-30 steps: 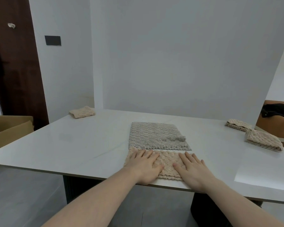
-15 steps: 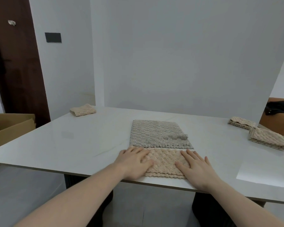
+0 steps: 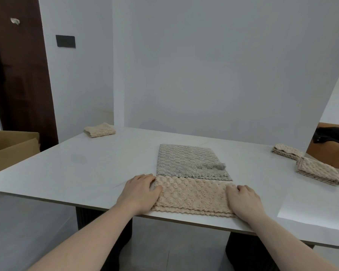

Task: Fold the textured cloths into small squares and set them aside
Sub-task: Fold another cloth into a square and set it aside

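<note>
Now that both hands have slid apart, left hand [image 3: 140, 189] and right hand [image 3: 243, 198] seemingly grip the beige cloth's [image 3: 192, 194] ends, ready for another fold.

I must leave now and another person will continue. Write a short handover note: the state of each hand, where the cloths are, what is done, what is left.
Left hand: on the left end of the beige cloth, fingers curled at its edge; whether it pinches, cannot tell.
Right hand: on the right end, fingers curled; same doubt.
Beige cloth: a folded strip at the near edge of the table, not yet a square.
Grey cloth: just behind it, flat, one corner bunched, not yet a small square.
Done: one folded cloth far left, two at the right.
Left: fold the beige strip square, set aside, then the grey one.
</note>
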A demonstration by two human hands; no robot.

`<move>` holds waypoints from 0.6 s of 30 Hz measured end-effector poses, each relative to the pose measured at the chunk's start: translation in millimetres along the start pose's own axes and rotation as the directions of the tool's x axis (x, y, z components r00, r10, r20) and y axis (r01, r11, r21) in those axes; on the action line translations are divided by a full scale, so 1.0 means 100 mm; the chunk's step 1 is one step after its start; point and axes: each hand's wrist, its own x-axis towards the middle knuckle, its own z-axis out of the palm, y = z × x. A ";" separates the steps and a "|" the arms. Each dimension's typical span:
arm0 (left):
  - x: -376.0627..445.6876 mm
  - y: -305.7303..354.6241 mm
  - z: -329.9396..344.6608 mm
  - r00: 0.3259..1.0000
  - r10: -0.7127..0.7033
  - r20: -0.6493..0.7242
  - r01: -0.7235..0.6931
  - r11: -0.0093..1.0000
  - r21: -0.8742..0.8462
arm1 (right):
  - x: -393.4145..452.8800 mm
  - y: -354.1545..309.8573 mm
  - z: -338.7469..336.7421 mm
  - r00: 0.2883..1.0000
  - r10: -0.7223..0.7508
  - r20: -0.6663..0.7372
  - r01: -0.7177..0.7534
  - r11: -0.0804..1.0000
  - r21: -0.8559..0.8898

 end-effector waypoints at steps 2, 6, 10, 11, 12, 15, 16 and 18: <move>0.01 0.00 0.00 1.000 0.002 -0.005 -0.002 1.000 0.010 | -0.03 -0.07 -0.03 0.999 0.041 -0.009 -0.040 0.998 0.056; 0.01 0.01 -0.01 1.000 0.014 -0.002 -0.014 1.000 0.027 | -0.01 -0.07 -0.08 0.998 0.062 -0.026 -0.058 0.992 0.114; -0.01 0.02 -0.02 1.000 0.016 -0.002 -0.016 1.000 0.017 | -0.03 -0.07 -0.16 0.996 0.088 -0.026 -0.078 0.963 0.259; -0.01 0.02 -0.02 1.000 0.018 -0.006 -0.018 1.000 0.018 | -0.03 -0.07 -0.19 0.995 0.091 -0.034 -0.077 0.956 0.282; -0.01 0.03 -0.03 1.000 0.020 -0.007 -0.020 1.000 0.019 | -0.04 -0.08 -0.22 0.995 0.089 -0.047 -0.071 0.952 0.298; -0.02 0.03 -0.03 1.000 0.021 0.002 -0.021 1.000 0.019 | -0.08 -0.20 -0.31 0.992 0.070 -0.106 -0.024 0.922 0.387; -0.02 0.03 -0.04 1.000 0.021 0.002 -0.021 1.000 0.018 | -0.09 -0.27 -0.35 0.991 0.063 -0.116 -0.008 0.907 0.422; -0.03 0.03 -0.04 1.000 0.022 -0.004 -0.022 1.000 0.017 | -0.10 -0.44 -0.45 0.992 0.042 -0.116 0.018 0.884 0.467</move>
